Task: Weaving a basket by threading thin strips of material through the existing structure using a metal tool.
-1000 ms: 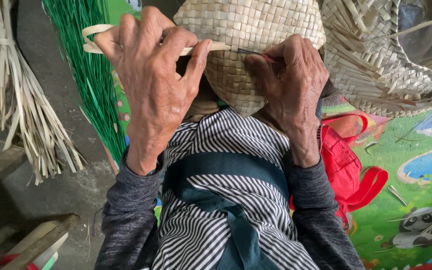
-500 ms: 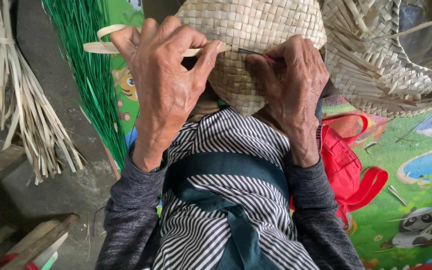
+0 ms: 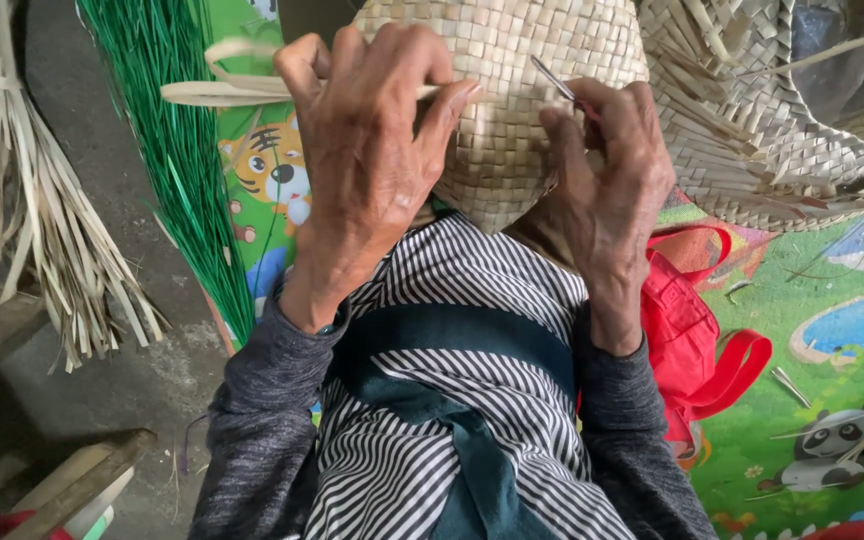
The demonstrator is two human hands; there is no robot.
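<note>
A woven straw hat crown rests against my lap, above my striped top and teal apron. My left hand grips a flat pale straw strip that runs out to the left and curls into a loop. My right hand pinches a thin metal needle whose tip lies against the weave near the crown's right side. Both hands press on the hat from either side.
A bundle of green straw lies at the left on a colourful cartoon mat. Pale dry strips lie on the grey floor. Another unfinished woven piece sits at the upper right, a red bag beside my right arm, wooden slats at lower left.
My left hand has shifted slightly right and down along the strip. The needle in my right hand now tilts up against the weave.
</note>
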